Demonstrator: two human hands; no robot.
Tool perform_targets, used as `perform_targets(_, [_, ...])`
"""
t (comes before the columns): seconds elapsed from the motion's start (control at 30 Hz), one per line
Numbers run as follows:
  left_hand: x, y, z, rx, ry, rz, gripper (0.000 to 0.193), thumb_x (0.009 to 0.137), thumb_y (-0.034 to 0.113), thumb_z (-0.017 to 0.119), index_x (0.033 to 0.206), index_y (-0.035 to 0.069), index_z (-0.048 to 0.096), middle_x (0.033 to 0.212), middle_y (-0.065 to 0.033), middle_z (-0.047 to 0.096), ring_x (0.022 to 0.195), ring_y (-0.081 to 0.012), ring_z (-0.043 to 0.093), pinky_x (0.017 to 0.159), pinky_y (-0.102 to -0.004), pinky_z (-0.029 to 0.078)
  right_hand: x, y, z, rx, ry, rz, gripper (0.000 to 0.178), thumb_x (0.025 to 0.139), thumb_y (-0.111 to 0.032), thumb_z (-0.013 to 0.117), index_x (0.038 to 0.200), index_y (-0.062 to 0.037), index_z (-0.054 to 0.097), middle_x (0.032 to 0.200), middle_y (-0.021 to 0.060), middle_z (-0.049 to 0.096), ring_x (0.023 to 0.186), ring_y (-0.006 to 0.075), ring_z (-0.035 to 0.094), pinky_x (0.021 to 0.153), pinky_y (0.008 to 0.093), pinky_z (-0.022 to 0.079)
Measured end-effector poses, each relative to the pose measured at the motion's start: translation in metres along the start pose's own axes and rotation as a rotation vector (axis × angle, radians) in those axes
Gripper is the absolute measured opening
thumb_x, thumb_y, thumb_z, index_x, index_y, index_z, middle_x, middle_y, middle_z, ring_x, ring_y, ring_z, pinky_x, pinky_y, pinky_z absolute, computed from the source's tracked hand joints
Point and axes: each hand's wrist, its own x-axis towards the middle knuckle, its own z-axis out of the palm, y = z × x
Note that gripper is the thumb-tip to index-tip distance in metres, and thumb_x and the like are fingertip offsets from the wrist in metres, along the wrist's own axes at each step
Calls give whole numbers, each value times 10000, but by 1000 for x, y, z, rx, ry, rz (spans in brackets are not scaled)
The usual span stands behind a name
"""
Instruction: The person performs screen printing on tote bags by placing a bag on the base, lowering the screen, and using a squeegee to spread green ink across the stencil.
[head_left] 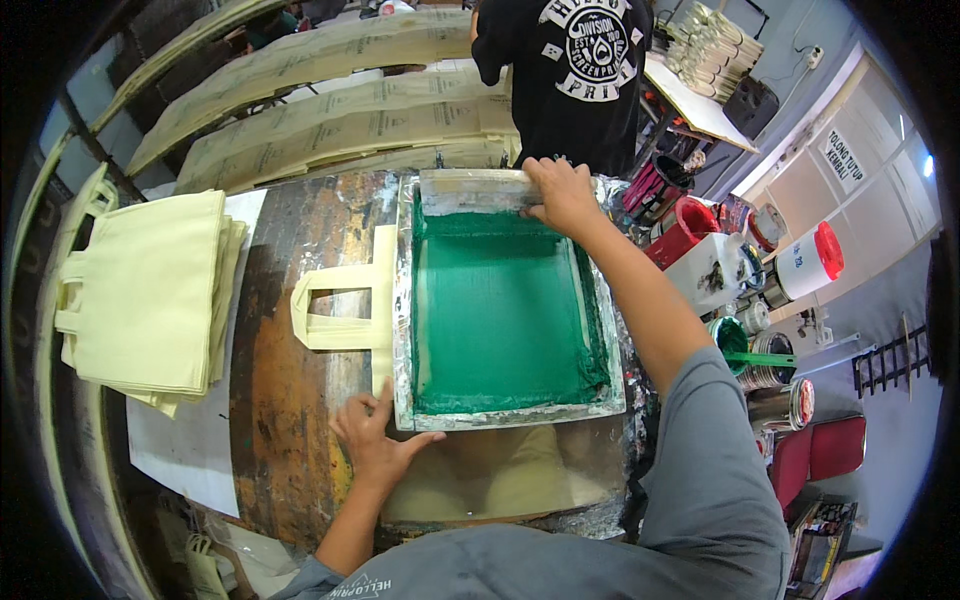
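A screen-printing frame (405,300) with green ink over its mesh (495,320) lies on a worn wooden table (290,380). A pale yellow tote bag (335,315) sits under the frame, its handles sticking out to the left. My left hand (375,440) presses flat on the frame's near left corner. My right hand (562,195) grips a squeegee (475,190) at the frame's far edge.
A stack of pale yellow bags (145,290) lies at the left. Ink tubs and jars (735,270) crowd the right side. A person in a black printed shirt (575,80) stands beyond the table, beside rows of bags (340,125) laid out on long boards.
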Motion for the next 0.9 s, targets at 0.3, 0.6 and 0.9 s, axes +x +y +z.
perform_targets(0.3, [237,44,-6,-297,362,481,982,809,742,805,1499,65,633,1328,-254,612,1274,-434,568,1076,-559,448,1,-17,60,-180,324,55,462,812,-252,823,1241,-221,653,1057,1,641,1036,254,616,888,498,421])
perform_targets(0.6, [404,78,64,171,248,394,856,909,850,579,946,11,749,978,-203,776,939,-403,756,798,-532,615,39,15,52,-148,76,-18,676,766,-338,938,1337,-196,605,1171,50,738,1127,310,715,908,512,522])
perform_targets(0.9, [344,68,64,138,393,490,768,923,807,599,852,50,714,844,-149,749,834,-361,745,674,-498,593,-16,-6,39,-87,227,-120,594,779,-411,914,1198,-136,594,1063,68,717,1038,328,707,846,500,515])
